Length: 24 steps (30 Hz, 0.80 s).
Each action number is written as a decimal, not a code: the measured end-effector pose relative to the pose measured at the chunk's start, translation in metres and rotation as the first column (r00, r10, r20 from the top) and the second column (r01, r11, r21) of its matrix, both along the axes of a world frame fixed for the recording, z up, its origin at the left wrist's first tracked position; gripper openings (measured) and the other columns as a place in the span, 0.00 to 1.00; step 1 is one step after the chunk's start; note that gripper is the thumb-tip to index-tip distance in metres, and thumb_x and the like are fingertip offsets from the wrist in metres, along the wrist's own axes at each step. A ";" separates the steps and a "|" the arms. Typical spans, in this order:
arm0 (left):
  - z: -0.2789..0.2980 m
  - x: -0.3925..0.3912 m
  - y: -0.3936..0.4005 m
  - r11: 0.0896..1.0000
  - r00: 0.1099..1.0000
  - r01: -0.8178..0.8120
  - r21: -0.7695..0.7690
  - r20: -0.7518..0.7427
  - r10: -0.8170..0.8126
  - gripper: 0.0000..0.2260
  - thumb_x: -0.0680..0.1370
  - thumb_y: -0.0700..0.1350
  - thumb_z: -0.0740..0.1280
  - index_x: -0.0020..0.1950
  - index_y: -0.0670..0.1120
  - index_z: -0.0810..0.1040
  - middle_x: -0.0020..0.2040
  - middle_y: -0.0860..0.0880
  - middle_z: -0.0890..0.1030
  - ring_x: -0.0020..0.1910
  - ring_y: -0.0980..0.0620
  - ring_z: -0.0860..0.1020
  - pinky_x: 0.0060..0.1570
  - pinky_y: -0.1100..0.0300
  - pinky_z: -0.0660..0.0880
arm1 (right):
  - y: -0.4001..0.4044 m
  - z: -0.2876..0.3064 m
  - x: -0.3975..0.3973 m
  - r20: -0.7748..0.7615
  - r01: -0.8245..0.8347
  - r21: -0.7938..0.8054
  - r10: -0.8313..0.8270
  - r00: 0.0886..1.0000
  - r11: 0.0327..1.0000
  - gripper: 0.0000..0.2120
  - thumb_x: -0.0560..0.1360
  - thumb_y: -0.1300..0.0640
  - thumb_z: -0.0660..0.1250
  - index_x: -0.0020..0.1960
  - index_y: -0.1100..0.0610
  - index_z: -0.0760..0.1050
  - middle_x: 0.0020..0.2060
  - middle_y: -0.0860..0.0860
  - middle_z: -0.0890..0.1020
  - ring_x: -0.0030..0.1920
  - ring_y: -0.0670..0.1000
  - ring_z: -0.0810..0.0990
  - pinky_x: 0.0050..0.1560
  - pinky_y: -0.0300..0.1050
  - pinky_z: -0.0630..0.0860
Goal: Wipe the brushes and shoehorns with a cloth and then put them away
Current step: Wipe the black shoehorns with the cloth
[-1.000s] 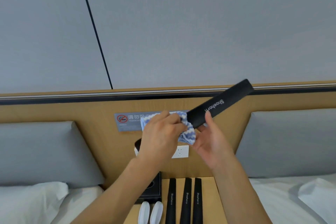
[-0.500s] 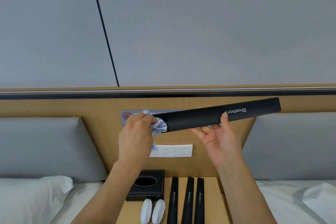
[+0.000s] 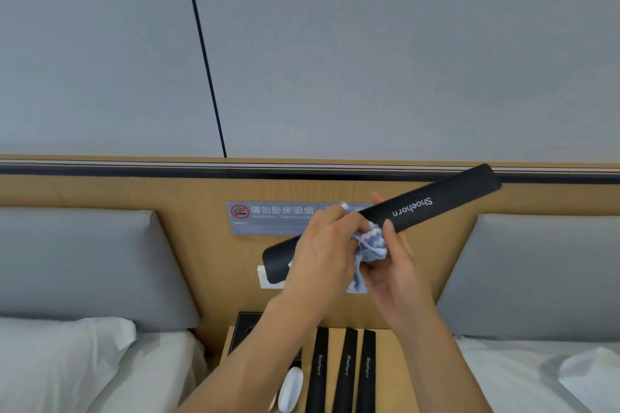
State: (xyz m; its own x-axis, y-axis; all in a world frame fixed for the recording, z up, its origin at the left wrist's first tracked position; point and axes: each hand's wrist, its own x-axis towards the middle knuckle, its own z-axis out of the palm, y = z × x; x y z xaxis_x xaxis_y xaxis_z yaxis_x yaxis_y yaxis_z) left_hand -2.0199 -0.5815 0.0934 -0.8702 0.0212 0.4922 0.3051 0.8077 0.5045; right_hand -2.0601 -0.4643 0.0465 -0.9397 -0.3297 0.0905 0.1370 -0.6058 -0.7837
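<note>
I hold a long black shoehorn (image 3: 436, 199) in the air before the wooden headboard, tilted with its right end up. My left hand (image 3: 322, 248) grips a blue-and-white cloth (image 3: 370, 245) wrapped round the shoehorn's middle. My right hand (image 3: 394, 265) holds the shoehorn from below, thumb on its front edge beside the cloth. Three more black shoehorns (image 3: 345, 372) lie side by side on the nightstand (image 3: 385, 379) below. A white brush (image 3: 290, 389) lies to their left, partly hidden by my left forearm.
A black tissue box (image 3: 243, 329) stands at the back left of the nightstand. Grey headboard cushions (image 3: 84, 265) and white pillows (image 3: 60, 362) flank it on both sides. A no-smoking sign (image 3: 268, 214) and a wall socket (image 3: 265, 277) sit on the headboard.
My left hand slid the cloth from the shoehorn's left end back to its middle. The shoehorn tipped from nearly level to right end up, and the hands came together.
</note>
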 end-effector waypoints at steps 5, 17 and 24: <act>0.011 0.008 -0.014 0.986 0.986 0.161 0.042 0.036 -0.162 0.12 0.77 0.35 0.66 0.55 0.48 0.80 0.50 0.52 0.78 0.49 0.58 0.75 0.48 0.68 0.69 | 0.034 0.001 0.004 -0.174 -0.103 0.089 0.118 0.978 0.991 0.24 0.80 0.51 0.61 0.77 0.44 0.65 0.66 0.58 0.79 0.62 0.57 0.81 0.58 0.51 0.80; 0.014 0.012 -0.015 0.993 0.991 0.092 -0.074 -0.086 -0.099 0.10 0.75 0.38 0.72 0.55 0.46 0.84 0.48 0.49 0.79 0.47 0.53 0.76 0.43 0.70 0.66 | 0.025 0.003 0.015 0.027 0.174 0.207 -0.183 0.983 0.963 0.25 0.69 0.45 0.71 0.61 0.58 0.77 0.51 0.58 0.87 0.51 0.59 0.87 0.44 0.47 0.84; 0.006 0.007 -0.017 0.994 0.975 -0.040 -0.098 -0.222 0.017 0.09 0.74 0.34 0.72 0.52 0.42 0.86 0.48 0.43 0.82 0.47 0.43 0.79 0.37 0.47 0.78 | 0.023 0.008 0.018 0.108 0.019 0.035 -0.023 0.994 0.999 0.18 0.78 0.52 0.63 0.64 0.59 0.75 0.57 0.61 0.84 0.59 0.58 0.84 0.51 0.48 0.83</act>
State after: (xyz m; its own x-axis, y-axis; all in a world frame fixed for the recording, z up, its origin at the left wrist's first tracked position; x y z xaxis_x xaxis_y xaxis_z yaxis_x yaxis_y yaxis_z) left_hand -2.0133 -0.5982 0.0992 -0.7416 0.0577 0.6683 0.3758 0.8610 0.3427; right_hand -2.0418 -0.4417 0.0548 -0.9501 -0.3111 -0.0230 0.2098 -0.5827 -0.7851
